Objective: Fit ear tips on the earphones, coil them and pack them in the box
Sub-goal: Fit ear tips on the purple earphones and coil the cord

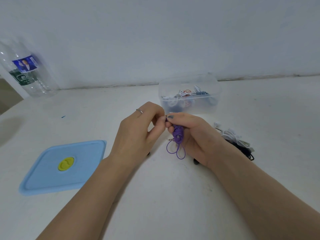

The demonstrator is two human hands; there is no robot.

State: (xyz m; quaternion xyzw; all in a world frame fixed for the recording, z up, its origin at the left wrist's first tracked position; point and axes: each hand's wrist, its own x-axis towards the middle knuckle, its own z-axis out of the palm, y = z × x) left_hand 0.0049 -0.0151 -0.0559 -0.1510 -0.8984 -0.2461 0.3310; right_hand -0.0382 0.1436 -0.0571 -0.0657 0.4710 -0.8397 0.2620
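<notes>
Now | purple earphones (177,135) coil upright, loops down | right hand (190,135) grips | left hand (138,130) pinches top

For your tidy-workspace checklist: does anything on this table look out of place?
Little is odd: a tangled heap of white and black earphone cables lies loose right of the right hand, outside the clear plastic box.

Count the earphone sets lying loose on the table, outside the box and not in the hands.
2 that I can tell: a white set and a black set, tangled together right of the right hand. More may be hidden behind the hand.
</notes>
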